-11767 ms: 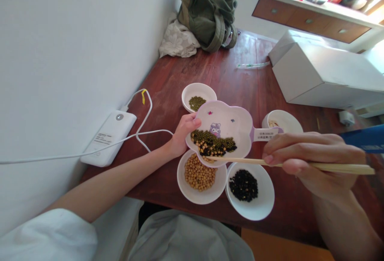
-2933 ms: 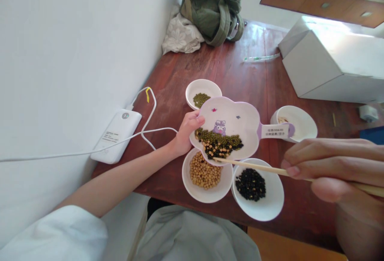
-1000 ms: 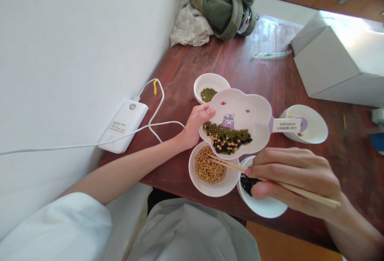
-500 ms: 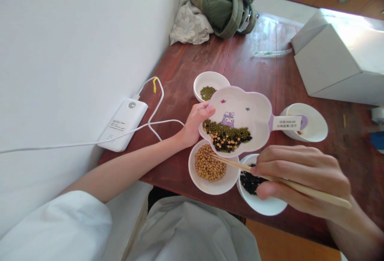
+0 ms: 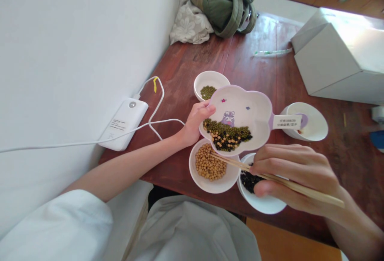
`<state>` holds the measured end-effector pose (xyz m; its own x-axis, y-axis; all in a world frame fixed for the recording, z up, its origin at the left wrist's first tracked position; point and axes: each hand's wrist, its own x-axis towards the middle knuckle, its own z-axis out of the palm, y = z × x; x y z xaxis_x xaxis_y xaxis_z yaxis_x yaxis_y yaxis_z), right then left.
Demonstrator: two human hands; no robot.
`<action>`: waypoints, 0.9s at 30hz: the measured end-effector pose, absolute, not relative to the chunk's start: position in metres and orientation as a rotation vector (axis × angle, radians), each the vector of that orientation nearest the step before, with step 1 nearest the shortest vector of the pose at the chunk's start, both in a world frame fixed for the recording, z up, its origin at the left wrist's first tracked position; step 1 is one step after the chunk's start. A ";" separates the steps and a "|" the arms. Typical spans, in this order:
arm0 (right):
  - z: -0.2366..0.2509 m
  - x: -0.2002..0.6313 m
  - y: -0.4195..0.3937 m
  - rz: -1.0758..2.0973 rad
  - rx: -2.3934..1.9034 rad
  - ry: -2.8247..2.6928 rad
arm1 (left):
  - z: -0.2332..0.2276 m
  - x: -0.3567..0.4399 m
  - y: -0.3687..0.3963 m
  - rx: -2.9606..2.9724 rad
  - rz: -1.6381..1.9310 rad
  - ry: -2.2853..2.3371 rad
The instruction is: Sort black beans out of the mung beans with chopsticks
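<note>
Beans: mixed heap remains in tray [image 5: 255, 107], which my left hand [image 5: 196, 123] pinches; right hand [image 5: 295, 173] grips chopsticks [image 5: 231, 161] over soybean bowl [image 5: 210, 183]; sorting part-done.

The left hand [image 5: 194, 127] is tilting the flower-shaped dish [image 5: 240, 111] while the right hand [image 5: 295, 177] is gripping chopsticks [image 5: 237, 163] over the soybean bowl [image 5: 213, 183].

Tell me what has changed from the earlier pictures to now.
The right hand has drawn the chopsticks back from the mixed beans in the flower-shaped dish; their tips now hang over the bowl of yellow beans. The left hand still grips the dish's rim, and the bowls stay put.
</note>
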<state>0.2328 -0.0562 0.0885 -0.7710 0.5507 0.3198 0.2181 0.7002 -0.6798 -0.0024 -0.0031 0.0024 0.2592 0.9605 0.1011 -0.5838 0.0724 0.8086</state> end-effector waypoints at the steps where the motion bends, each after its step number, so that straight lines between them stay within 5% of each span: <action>1: 0.089 0.233 -0.056 0.871 -0.593 -2.401 | 0.002 -0.002 -0.003 0.873 1.247 0.537; 27: 0.087 0.230 -0.061 0.788 -0.613 -2.380 | 0.001 -0.002 -0.003 0.889 1.241 0.648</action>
